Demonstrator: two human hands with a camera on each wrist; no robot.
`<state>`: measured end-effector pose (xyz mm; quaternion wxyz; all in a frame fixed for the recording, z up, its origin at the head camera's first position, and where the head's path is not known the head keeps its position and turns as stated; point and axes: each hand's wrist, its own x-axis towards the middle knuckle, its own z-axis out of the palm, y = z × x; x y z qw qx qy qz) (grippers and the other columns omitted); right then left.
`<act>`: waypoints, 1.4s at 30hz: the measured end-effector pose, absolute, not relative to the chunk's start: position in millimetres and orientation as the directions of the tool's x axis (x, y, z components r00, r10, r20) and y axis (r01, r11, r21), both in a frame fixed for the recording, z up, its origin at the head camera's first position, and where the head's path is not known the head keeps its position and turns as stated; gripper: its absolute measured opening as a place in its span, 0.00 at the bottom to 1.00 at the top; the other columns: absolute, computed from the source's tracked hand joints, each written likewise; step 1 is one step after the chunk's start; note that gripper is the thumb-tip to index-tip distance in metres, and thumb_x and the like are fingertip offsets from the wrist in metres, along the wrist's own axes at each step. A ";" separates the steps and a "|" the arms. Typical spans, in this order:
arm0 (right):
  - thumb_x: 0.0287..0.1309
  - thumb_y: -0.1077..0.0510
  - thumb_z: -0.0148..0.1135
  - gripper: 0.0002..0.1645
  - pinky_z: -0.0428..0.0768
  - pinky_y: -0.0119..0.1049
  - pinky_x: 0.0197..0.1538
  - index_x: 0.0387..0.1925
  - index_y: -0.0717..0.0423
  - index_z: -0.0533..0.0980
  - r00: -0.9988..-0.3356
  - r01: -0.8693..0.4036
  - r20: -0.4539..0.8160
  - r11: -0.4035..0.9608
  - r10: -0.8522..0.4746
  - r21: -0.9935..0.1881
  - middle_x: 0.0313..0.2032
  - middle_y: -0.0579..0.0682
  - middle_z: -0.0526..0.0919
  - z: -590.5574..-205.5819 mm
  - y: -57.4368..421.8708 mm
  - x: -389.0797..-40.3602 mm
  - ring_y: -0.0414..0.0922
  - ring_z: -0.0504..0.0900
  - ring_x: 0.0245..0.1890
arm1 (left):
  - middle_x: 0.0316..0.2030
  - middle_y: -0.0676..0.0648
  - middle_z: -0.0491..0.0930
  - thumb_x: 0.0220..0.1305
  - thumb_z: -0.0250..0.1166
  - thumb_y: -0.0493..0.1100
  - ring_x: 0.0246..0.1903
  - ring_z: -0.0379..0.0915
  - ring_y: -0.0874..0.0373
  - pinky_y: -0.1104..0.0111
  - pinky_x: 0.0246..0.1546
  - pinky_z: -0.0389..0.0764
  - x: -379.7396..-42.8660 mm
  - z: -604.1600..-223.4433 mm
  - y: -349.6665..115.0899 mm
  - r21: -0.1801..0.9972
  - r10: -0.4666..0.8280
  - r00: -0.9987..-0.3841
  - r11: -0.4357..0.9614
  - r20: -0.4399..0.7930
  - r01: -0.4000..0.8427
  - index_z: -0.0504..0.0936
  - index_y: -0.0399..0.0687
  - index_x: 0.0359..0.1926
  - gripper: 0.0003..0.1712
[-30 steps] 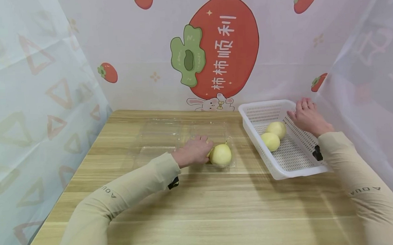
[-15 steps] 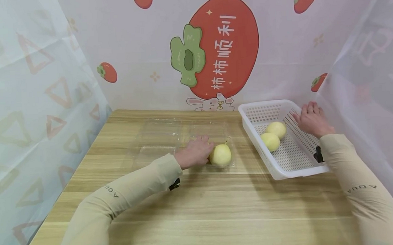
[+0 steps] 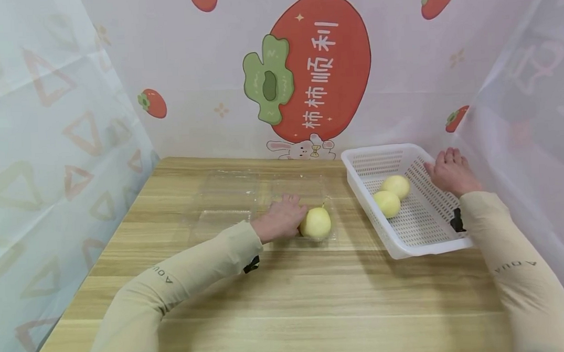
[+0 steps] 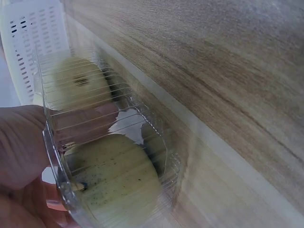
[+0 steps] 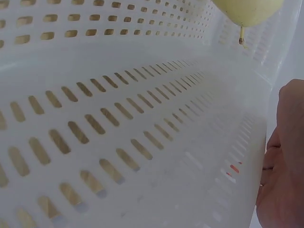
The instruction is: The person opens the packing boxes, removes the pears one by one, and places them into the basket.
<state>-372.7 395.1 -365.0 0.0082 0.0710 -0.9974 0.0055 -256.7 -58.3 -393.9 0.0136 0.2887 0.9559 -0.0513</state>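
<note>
My left hand (image 3: 281, 218) reaches into a clear plastic clamshell box (image 3: 218, 221), its fingers around a yellow-green pear (image 4: 118, 183). This pear is mostly hidden under the hand in the head view. Right beside it in the box sits a second pear (image 3: 315, 223), its stem up. At the right, my right hand (image 3: 453, 172) rests at the right rim of a white perforated plastic basket (image 3: 401, 250), fingers extended and holding no fruit. Two more pears, one farther back (image 3: 396, 187) and one nearer (image 3: 386, 204), lie against each other inside the basket.
The box's transparent lid (image 3: 230, 183) lies opened toward the back. Wooden tabletop (image 3: 288, 312) stretches in front of box and basket. Printed cloth walls (image 3: 203, 111) enclose the back and both sides, the right one close to the basket.
My right hand has shifted slightly right and toward me along the basket's rim. My left hand stays at the pear in the box, with only slight finger movement.
</note>
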 end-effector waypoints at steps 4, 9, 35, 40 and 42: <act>0.74 0.40 0.21 0.50 0.40 0.70 0.70 0.67 0.87 0.39 -0.990 -0.144 0.006 0.989 -0.144 -0.022 0.66 0.88 0.36 -366.7 391.4 -376.0 0.80 0.36 0.69 | 0.50 0.43 0.73 0.57 0.71 0.50 0.49 0.68 0.47 0.58 0.33 0.83 -257.4 -395.6 -58.4 -0.092 0.552 -0.832 0.827 -0.052 0.554 0.77 0.49 0.58 0.28; 0.74 0.41 0.22 0.49 0.41 0.70 0.70 0.66 0.88 0.38 -0.991 -0.132 0.008 0.991 -0.132 -0.019 0.66 0.88 0.36 -370.6 392.2 -378.7 0.79 0.36 0.69 | 0.49 0.43 0.73 0.58 0.70 0.53 0.48 0.68 0.47 0.58 0.32 0.83 -258.9 -396.9 -58.0 -0.096 0.562 -0.826 0.821 -0.036 0.563 0.78 0.49 0.56 0.26; 0.75 0.43 0.25 0.47 0.42 0.70 0.70 0.67 0.87 0.39 -0.994 -0.107 0.043 0.993 -0.105 -0.047 0.66 0.88 0.37 -375.4 390.2 -379.4 0.79 0.38 0.69 | 0.44 0.45 0.78 0.57 0.70 0.48 0.44 0.70 0.50 0.59 0.43 0.78 -261.1 -379.3 -63.8 0.021 0.578 -0.815 0.816 -0.035 0.578 0.81 0.49 0.50 0.20; 0.76 0.43 0.25 0.46 0.41 0.69 0.70 0.67 0.87 0.38 -0.993 -0.109 0.040 0.993 -0.107 -0.049 0.66 0.88 0.37 -375.8 390.6 -378.8 0.79 0.38 0.69 | 0.47 0.43 0.76 0.59 0.66 0.51 0.46 0.71 0.49 0.58 0.43 0.79 -263.6 -372.1 -62.0 -0.020 0.567 -0.823 0.823 -0.028 0.568 0.79 0.48 0.52 0.22; 0.76 0.43 0.25 0.46 0.41 0.69 0.71 0.67 0.86 0.38 -0.994 -0.107 0.040 0.993 -0.105 -0.051 0.67 0.87 0.37 -376.2 390.6 -379.1 0.79 0.38 0.69 | 0.46 0.44 0.77 0.60 0.65 0.52 0.45 0.72 0.49 0.58 0.46 0.78 -265.0 -369.7 -60.2 -0.041 0.570 -0.821 0.820 -0.017 0.570 0.78 0.48 0.53 0.23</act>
